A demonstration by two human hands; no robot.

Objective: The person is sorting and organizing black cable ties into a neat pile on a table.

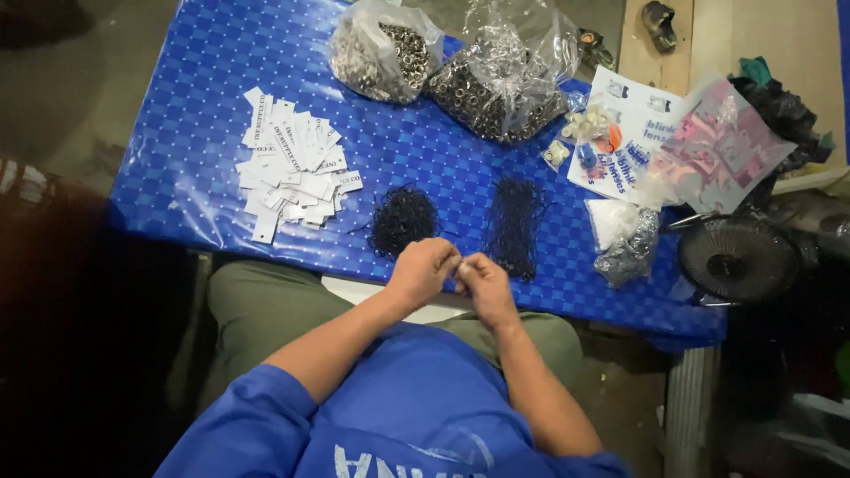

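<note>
My left hand [422,270] and my right hand [482,281] meet at the near edge of the blue checked table [212,106], fingertips pinched together on something small that I cannot make out. Just beyond them lie two piles of black strings, one tangled [403,219] and one laid straighter [515,221]. A heap of white paper tags [292,168] sits to the left. Two clear bags of metal rings [385,49] [500,84] stand at the far side.
Printed sheets and small clear packets [655,146] lie at the right, with a bag of small parts [624,241] near the edge. A small black fan [737,259] sits off the table's right corner. Dark clutter fills the far right.
</note>
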